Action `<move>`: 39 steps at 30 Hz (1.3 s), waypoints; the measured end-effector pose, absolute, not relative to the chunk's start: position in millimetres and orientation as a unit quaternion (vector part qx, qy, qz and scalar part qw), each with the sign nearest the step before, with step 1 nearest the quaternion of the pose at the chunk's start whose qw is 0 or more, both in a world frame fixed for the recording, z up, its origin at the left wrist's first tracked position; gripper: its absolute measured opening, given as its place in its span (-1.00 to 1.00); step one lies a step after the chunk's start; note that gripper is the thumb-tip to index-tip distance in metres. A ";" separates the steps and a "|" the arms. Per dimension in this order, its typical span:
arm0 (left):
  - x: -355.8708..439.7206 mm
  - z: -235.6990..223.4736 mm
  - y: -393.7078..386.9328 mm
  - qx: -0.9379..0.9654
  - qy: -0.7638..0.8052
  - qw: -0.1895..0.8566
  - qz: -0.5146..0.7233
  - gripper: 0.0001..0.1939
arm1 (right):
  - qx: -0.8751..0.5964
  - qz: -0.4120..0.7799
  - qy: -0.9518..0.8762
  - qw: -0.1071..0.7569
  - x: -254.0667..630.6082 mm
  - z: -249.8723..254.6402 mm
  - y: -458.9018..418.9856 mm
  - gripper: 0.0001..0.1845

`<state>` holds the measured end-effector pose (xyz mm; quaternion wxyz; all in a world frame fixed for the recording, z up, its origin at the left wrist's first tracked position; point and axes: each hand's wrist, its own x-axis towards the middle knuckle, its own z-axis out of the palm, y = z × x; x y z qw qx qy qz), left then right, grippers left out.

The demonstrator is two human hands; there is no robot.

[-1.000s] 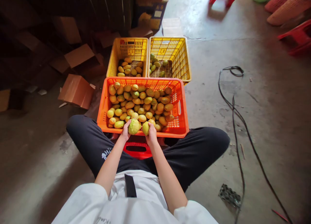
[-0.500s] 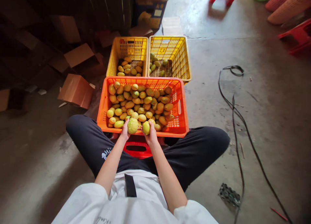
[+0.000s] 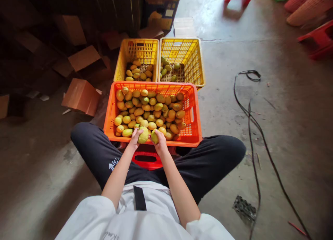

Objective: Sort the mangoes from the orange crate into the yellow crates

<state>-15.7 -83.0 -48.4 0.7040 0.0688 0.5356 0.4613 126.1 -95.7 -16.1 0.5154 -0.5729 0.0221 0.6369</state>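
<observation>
My left hand (image 3: 135, 137) is closed around a large, bumpy yellow-green lemon (image 3: 143, 135). A smaller yellow-green lemon (image 3: 154, 137) sits in my right hand (image 3: 161, 142), whose fingers wrap its right side and partly hide it. Both hands are over the near rim of an orange plastic crate (image 3: 196, 129), with a small gap between the two fruits. Many yellow and greenish lemons (image 3: 152, 117) lie in that crate. Behind it stand two yellow crates: the left one (image 3: 117, 65) has several yellow lemons, the right one (image 3: 199, 65) several greener ones.
Cardboard boxes (image 3: 82, 97) lie on the floor at left. A black cable (image 3: 256, 123) runs along the concrete at right, near a crumpled dark tray (image 3: 244, 208). Red stools (image 3: 318, 40) and stacked baskets (image 3: 310, 7) stand at the far right.
My right hand has shifted slightly left and turned its lemon, so less of the fruit shows. The lemon in my left hand has moved a little right and turned.
</observation>
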 end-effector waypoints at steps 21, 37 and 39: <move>-15.5 -57.1 -75.8 -0.013 0.527 0.742 0.415 -0.48 | -0.562 0.693 0.044 0.449 136.3 -35.2 -94.6 -0.67; -13.7 -53.4 -79.1 -0.021 0.523 0.703 0.482 -0.64 | -0.574 0.649 0.016 0.499 130.0 -20.6 -94.3 -0.60; -14.2 -53.0 -78.3 -0.030 0.530 0.703 0.473 -0.66 | -0.561 0.655 -0.002 0.506 127.8 -17.6 -95.6 -0.51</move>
